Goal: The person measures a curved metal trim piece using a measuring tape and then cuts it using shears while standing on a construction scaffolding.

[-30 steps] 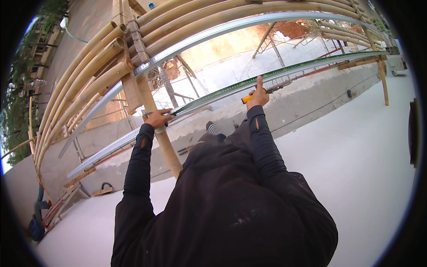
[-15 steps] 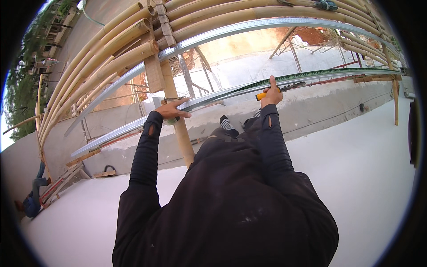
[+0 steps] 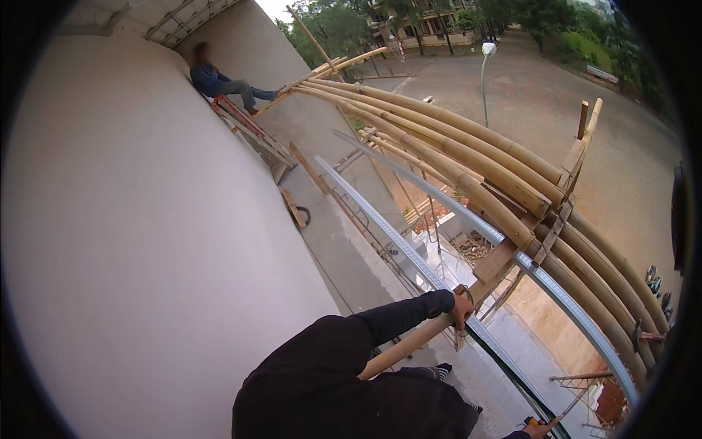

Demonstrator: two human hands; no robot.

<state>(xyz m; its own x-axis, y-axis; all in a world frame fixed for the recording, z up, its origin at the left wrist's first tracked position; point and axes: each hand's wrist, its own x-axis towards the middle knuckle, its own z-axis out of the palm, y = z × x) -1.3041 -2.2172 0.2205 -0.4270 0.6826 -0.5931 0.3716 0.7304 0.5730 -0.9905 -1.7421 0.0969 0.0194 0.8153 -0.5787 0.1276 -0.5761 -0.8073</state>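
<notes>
My left hand (image 3: 461, 310) is at the upright bamboo post (image 3: 409, 345), where a long silvery perforated metal channel (image 3: 387, 230) crosses it. Its fingers are small and partly hidden, so their grip is unclear. Low in the picture, partly cut off by the edge, my right hand (image 3: 540, 432) is closed around a yellow-handled tool (image 3: 533, 421). That hand is close to a dark green strip (image 3: 512, 372) lying along the channel. My striped socks (image 3: 443, 371) show on the narrow grey ledge below.
Thick bamboo poles (image 3: 468, 150) run along the outer side, with a second metal channel (image 3: 578, 314) beneath them. A hammer (image 3: 643, 336) rests on the poles. Another person (image 3: 219, 82) sits on a red support (image 3: 238, 115) at upper left. A white wall (image 3: 146, 219) fills the left; ground lies far below.
My view has swung left, bringing the other person, wall and road into sight. My right hand now sits at the lower edge, the yellow-handled tool still in it; my left stays by the post.
</notes>
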